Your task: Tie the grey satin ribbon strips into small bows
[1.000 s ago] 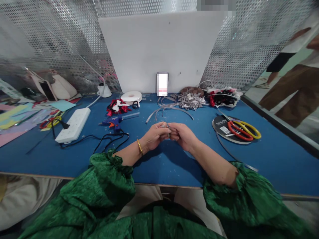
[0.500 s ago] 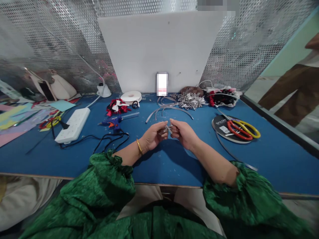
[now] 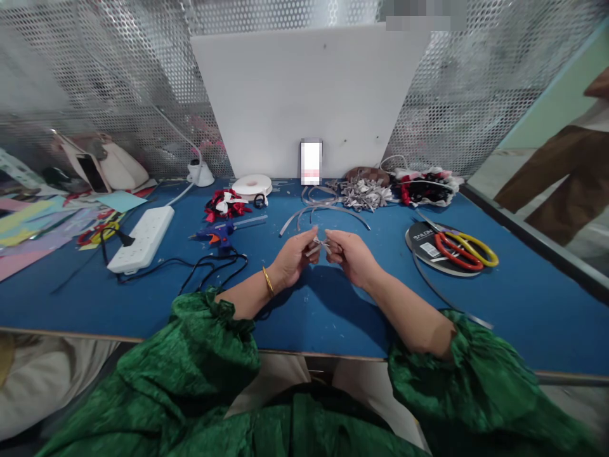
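A small grey ribbon bow (image 3: 322, 244) is held above the blue table, between my two hands. My left hand (image 3: 299, 254) pinches one side of it with thumb and fingers. On the other side, my right hand (image 3: 351, 254) is closed on it in the same way. Parts of the bow are hidden behind my fingers. Loose grey ribbon strips (image 3: 328, 206) lie curled just beyond my hands, and a heap of grey ribbon bows (image 3: 366, 193) sits behind to the right.
Left of my hands lie a blue glue gun (image 3: 219, 236), red and white bows (image 3: 226, 203) and a white power strip (image 3: 143, 238). A black ribbon spool (image 3: 428, 247) with red and yellow scissors (image 3: 464, 251) lies right. A lit phone (image 3: 311, 162) leans on a white board (image 3: 304, 95).
My hands have drawn slightly apart at the fingertips, and the bow's crossed loops show more between them. The whole view has shifted a little.
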Demonstrator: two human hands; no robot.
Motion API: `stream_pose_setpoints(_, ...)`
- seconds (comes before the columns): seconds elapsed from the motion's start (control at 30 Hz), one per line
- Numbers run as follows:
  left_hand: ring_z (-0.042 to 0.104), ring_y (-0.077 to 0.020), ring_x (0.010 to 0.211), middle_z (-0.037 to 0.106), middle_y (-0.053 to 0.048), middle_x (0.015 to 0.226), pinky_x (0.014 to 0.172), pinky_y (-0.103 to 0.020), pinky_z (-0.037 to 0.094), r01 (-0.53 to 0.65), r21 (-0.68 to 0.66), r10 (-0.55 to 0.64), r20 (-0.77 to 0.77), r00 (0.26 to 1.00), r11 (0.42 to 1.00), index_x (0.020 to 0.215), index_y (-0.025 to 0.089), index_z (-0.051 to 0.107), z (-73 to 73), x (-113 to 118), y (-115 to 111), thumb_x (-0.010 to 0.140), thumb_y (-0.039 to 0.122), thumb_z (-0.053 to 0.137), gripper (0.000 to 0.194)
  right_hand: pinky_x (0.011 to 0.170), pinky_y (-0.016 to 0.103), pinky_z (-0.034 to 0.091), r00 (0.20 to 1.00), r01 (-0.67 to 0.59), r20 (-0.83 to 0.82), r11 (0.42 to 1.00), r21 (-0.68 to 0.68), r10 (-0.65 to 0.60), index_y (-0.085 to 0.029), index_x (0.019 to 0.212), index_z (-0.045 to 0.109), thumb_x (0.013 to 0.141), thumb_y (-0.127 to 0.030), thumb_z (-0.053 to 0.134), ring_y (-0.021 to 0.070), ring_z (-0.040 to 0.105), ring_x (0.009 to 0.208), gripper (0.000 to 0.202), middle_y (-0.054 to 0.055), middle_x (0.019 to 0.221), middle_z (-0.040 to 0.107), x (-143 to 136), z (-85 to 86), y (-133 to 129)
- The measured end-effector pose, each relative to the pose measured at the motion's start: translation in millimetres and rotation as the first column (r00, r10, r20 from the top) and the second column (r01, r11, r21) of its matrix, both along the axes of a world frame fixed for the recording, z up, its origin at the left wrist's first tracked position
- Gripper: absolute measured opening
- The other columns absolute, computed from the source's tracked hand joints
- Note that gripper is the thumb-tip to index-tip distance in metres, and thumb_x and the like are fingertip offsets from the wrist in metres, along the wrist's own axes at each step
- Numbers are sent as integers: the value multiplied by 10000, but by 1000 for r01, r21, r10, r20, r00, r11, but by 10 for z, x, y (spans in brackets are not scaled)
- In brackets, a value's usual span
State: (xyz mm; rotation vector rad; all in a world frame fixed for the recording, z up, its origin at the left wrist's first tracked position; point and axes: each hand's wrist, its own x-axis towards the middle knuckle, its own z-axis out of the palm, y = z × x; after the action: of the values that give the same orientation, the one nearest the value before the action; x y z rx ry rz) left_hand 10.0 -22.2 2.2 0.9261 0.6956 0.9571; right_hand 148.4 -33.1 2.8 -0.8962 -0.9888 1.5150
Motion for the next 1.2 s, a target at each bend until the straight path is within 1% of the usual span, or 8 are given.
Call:
stream_pose_setpoints(0.23, 410, -69, 490, 458, 36, 597, 468, -201, 329, -86, 93, 94, -86, 992, 992, 757, 170, 552, -48, -14, 63, 760, 403, 658, 256, 444, 240, 157, 997, 1, 74, 998, 63, -6, -199, 516, 353, 746, -354, 665, 66, 214, 468, 418, -68, 522, 260, 4, 30, -7)
stream_pose_setpoints(0.4, 494, -83, 549, 534, 8, 651, 520, -212, 390, -63, 44, 68, -108, 992, 997, 825, 154, 606, -17, -38, 36, 775, 521, 628, 371, 443, 245, 155, 993, 23, 110, 994, 107, -35, -199, 519, 353, 746, -384, 668, 64, 214, 462, 430, -71, 519, 260, 11, 23, -9)
stream_pose_setpoints(0.57, 501, -63, 551, 587, 8, 705, 557, -212, 409, -63, 96, 75, -125, 989, 993, 822, 141, 614, -1, -33, 24, 652, 374, 782, 333, 439, 245, 178, 979, 57, 187, 986, 157, -87, -192, 545, 428, 763, -408, 654, 65, 266, 455, 381, -60, 513, 338, 34, 30, -3)
stream_pose_setpoints(0.67, 499, -61, 537, 600, 8, 698, 547, -212, 402, -122, 106, 136, -142, 980, 987, 812, 140, 622, -8, -24, 39, 625, 348, 795, 329, 438, 238, 208, 962, 126, 216, 973, 192, -167, -197, 633, 497, 772, -434, 652, 69, 294, 451, 315, -68, 512, 361, 34, 34, 0)
stream_pose_setpoints(0.8, 500, -59, 534, 620, 0, 689, 547, -206, 394, -173, 86, 184, -142, 973, 981, 786, 140, 619, -3, -29, 52, 609, 336, 801, 321, 430, 229, 219, 957, 224, 142, 955, 196, -254, -223, 827, 551, 771, -469, 657, 73, 295, 441, 274, -82, 526, 374, 50, 43, 23)
stream_pose_setpoints(0.93, 503, -59, 530, 618, 3, 682, 551, -208, 397, -173, 62, 180, -122, 976, 983, 778, 141, 614, -3, -39, 57, 614, 328, 799, 310, 420, 235, 209, 936, 299, 136, 938, 174, -324, -206, 758, 576, 765, -505, 655, 67, 292, 432, 310, -72, 533, 363, 102, 61, 55)
stream_pose_setpoints(1.0, 504, -60, 530, 614, 4, 681, 549, -209, 396, -178, 60, 184, -128, 974, 982, 780, 143, 616, -14, -42, 62, 620, 328, 793, 302, 425, 234, 244, 922, 325, 161, 930, 170, -352, -195, 715, 585, 744, -505, 676, 58, 333, 436, 325, -55, 574, 428, 120, 71, 59)
stream_pose_setpoints(1.2, 508, -64, 533, 613, 4, 677, 540, -208, 389, -174, 90, 189, -206, 960, 981, 776, 146, 633, -25, -53, 60, 606, 317, 798, 293, 477, 232, 362, 933, 216, 262, 966, 142, -247, -180, 694, 596, 694, -456, 731, 64, 462, 466, 307, -10, 673, 602, 99, 70, 31)
